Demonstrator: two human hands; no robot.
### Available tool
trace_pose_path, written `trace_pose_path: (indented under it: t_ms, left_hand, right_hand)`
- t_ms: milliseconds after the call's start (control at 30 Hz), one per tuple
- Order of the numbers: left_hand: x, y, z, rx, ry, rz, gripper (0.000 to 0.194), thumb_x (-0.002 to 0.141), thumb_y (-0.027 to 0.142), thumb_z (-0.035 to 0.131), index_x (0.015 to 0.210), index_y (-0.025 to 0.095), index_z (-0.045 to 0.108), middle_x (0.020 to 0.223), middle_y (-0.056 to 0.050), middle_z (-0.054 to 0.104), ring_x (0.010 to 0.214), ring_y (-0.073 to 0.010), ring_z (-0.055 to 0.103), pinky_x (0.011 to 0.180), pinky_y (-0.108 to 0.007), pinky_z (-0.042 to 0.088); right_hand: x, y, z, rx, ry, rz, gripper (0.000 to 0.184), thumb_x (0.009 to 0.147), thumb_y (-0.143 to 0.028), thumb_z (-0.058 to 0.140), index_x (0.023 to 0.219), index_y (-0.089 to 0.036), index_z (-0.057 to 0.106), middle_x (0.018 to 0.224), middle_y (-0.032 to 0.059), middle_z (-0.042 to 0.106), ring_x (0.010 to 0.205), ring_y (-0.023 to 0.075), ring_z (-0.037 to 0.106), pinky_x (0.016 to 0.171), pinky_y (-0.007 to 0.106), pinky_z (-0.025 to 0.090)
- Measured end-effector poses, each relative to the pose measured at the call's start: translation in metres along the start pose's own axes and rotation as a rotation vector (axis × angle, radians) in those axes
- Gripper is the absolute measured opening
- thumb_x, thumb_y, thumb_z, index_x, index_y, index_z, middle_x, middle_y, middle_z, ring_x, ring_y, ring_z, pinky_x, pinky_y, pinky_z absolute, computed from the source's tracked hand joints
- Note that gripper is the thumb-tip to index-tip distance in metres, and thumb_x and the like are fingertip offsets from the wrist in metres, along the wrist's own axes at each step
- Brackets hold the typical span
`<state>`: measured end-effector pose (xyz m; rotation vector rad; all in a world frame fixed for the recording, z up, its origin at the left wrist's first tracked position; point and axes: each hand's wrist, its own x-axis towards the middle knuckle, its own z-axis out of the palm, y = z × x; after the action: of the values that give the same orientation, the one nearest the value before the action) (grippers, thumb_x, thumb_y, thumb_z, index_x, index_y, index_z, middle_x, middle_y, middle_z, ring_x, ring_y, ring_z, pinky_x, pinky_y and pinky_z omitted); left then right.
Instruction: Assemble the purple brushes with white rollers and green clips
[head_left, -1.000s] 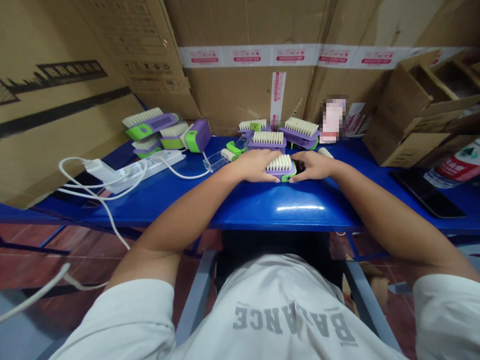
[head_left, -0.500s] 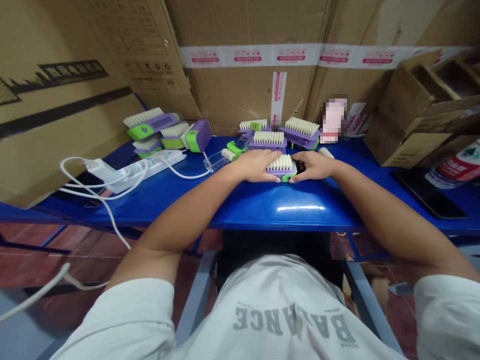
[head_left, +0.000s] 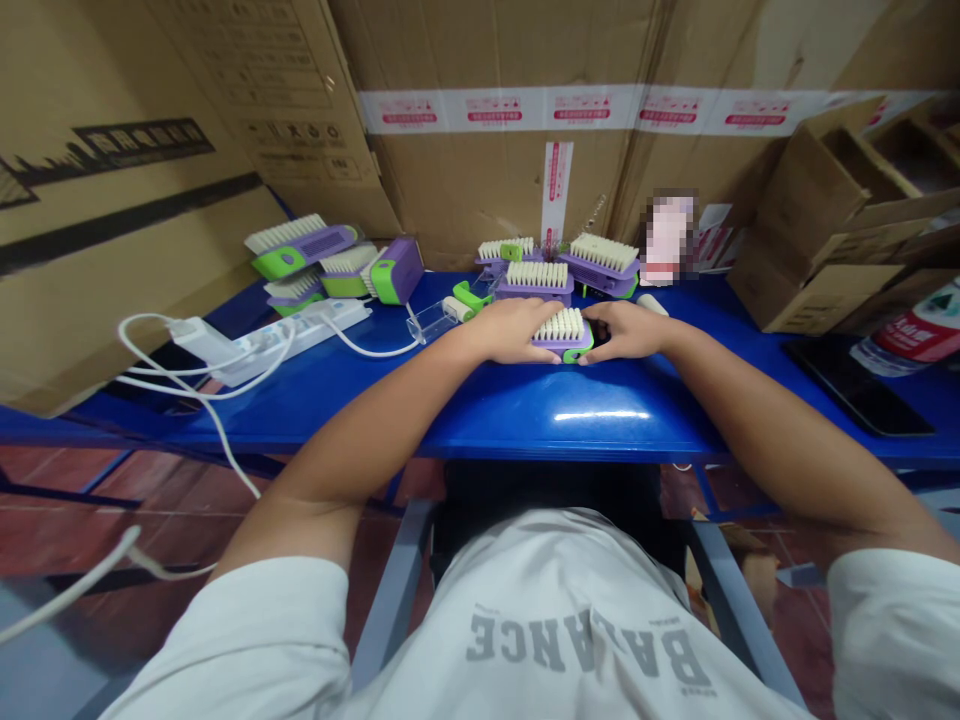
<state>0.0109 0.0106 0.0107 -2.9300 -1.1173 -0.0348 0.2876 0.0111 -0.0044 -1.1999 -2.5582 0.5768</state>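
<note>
Your left hand [head_left: 511,331] and right hand [head_left: 628,330] grip opposite ends of the brush [head_left: 562,326]; uneven pressure could skid it across the worktop [head_left: 517,410].

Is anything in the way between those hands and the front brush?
Nothing visible: the left hand grips the front brush directly, and the right hand touches its green end. Other brushes lie behind it.

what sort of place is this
Probably a small workshop or packing bench: several alike purple-and-green brushes on a blue table, large cardboard boxes around it, and a white power strip.
</note>
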Motion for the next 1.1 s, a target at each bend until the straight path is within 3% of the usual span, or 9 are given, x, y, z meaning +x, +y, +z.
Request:
trace_pose_path:
  t_ms: [1100]
  left_hand:
    - [-0.0002, -0.0002, -0.0004, -0.006, -0.006, 0.001, 0.094, 0.101, 0.067, 0.075, 0.178, 0.021, 0.046, 0.171, -0.019, 0.067, 0.153, -0.0415, 0.069, 0.124, -0.05, 0.057]
  right_hand:
    - [0.0005, -0.0025, -0.0006, -0.014, -0.028, 0.056, 0.069, 0.07, -0.083, 0.09, 0.096, -0.023, 0.067, 0.088, 0.0047, 0.072, 0.078, 0.0243, 0.064, 0.074, 0.038, 0.046]
